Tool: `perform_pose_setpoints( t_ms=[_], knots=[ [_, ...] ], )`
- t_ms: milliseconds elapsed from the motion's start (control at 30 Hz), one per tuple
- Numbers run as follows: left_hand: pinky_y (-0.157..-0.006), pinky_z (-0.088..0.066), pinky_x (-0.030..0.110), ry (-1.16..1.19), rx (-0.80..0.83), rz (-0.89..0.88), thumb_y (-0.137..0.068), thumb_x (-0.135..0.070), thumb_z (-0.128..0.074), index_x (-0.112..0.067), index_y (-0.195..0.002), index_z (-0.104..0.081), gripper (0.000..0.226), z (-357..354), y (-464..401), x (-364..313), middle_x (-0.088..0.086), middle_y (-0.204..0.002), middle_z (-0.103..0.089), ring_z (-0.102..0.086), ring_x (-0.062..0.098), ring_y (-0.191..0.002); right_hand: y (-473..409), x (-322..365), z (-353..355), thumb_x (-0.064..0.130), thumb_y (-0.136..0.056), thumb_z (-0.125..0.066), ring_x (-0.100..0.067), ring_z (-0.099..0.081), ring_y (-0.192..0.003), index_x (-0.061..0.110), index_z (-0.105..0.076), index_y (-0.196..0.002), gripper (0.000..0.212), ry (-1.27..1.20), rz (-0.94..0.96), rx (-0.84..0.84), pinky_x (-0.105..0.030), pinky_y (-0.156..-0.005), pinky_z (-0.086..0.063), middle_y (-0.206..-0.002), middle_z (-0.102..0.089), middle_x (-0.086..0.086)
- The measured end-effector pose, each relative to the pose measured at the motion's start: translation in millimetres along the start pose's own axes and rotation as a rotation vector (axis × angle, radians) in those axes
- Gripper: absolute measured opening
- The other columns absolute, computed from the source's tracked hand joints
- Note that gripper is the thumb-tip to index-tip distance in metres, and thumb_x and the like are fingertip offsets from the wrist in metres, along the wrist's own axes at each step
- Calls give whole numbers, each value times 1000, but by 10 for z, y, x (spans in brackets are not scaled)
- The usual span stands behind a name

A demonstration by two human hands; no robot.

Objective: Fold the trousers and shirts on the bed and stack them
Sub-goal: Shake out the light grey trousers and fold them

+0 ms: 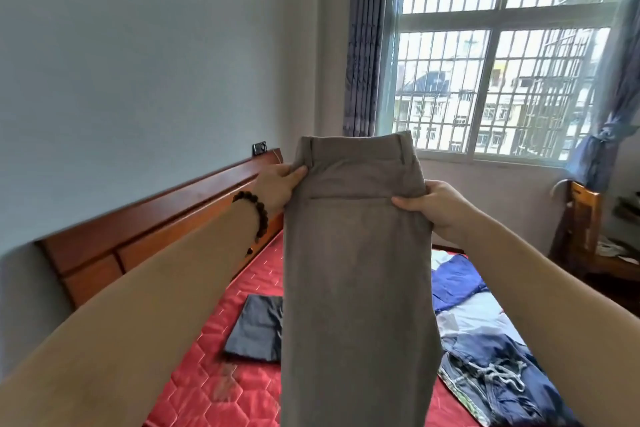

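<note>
Brown trousers (356, 270) hang pinched in your hands, left hand (277, 184) and right hand (440, 208); one dark garment (256, 329) lies folded, clothes pile (485, 340) remains.

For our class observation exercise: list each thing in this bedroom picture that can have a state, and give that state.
Grey-brown trousers: held up, hanging lengthwise.
Left hand: pinching waistband edge.
Right hand: gripping the other edge.
Dark garment: folded, flat on the bed.
Blue clothes pile: unfolded, heaped.
Curtain: drawn aside.
</note>
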State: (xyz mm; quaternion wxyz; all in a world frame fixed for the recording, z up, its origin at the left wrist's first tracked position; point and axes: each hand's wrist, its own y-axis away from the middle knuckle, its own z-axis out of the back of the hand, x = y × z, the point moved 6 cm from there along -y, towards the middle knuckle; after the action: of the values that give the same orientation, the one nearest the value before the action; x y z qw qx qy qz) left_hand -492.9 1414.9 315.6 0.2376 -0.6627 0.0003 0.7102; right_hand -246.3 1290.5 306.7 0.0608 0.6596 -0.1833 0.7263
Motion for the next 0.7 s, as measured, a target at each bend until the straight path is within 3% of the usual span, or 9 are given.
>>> perform_pose_setpoints(
  t_ms=[133,300,433,567,700],
  knots=[
    [-96,-51,43,38,-2,71,-92,-23,-62,-17,-101,-69,13,-174,87,537,9,-106,-70,-65,27,-104,-34,-579,113,-1,-71,-78,-15,-70,-70,2,-70,-100,31,17,-89,-7,-24,-61,-56,-91,-73,-9],
    [-96,-50,45,78,2,163,-92,-23,-62,-13,-99,-69,14,-325,81,1061,14,-108,-69,-64,27,-100,-110,-1096,164,3,-71,-79,-19,-71,-79,6,-72,-99,29,45,-104,-3,-27,-64,-55,-92,-74,-8],
    [-71,-54,24,152,0,205,-93,-22,-61,-9,-104,-68,19,-424,-19,1430,-5,-84,-72,-66,9,-77,-279,-1452,190,14,-75,-79,-17,-71,-84,16,-75,-90,16,64,-64,4,-27,-72,-57,-93,-75,-3],
    [-82,-54,28,198,1,233,-94,-19,-57,-5,-112,-65,24,-546,-326,1832,-1,-93,-70,-65,9,-80,-586,-1812,213,23,-79,-77,-15,-72,-88,27,-77,-84,6,82,-75,6,-22,-71,-56,-94,-75,1],
    [-96,-49,39,250,0,271,-94,-18,-58,-13,-103,-67,14,-665,-873,2310,11,-111,-67,-62,25,-105,-1136,-2212,219,22,-79,-75,-19,-71,-90,23,-77,-91,12,-31,-142,22,-23,-69,-56,-100,-74,-4]
  ],
)
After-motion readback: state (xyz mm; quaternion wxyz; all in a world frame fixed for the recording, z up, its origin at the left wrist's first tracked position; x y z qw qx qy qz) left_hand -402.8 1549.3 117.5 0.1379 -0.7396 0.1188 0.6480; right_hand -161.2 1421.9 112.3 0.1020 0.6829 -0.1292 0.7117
